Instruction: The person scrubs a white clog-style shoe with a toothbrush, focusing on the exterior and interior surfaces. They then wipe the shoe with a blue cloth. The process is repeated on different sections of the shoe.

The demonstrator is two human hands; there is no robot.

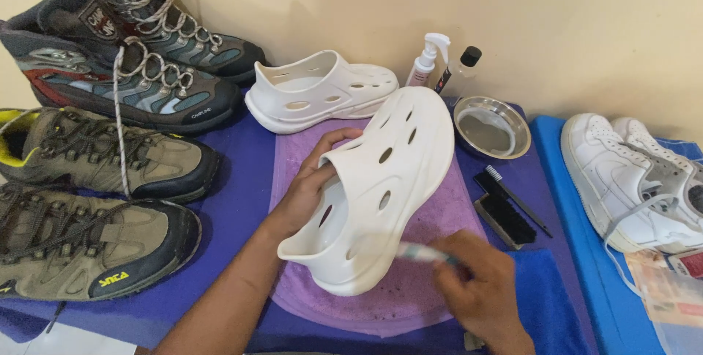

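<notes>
Right hand: my right hand [480,282] pinches a small brush [425,253] against the clog's lower side
Left hand: my left hand [311,183] is tucked into the white foam clog [381,179], fingers closed on its rim
Clog: tilted up over the purple towel [439,216] on the table [234,201]
Behind: second white clog [318,91], spray bottle [427,60], steel dish [492,127]
Left: hiking boots [88,201]

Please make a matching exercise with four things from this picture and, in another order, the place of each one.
Things:
1. white clog
2. steel bowl
3. black brush
4. white sneakers

Places:
A. on the blue mat at the right
B. held up by the left hand over the purple towel
C. by the spray bottle, near the wall
D. lying just below the bowl

Pairs: 1-B, 2-C, 3-D, 4-A
</notes>
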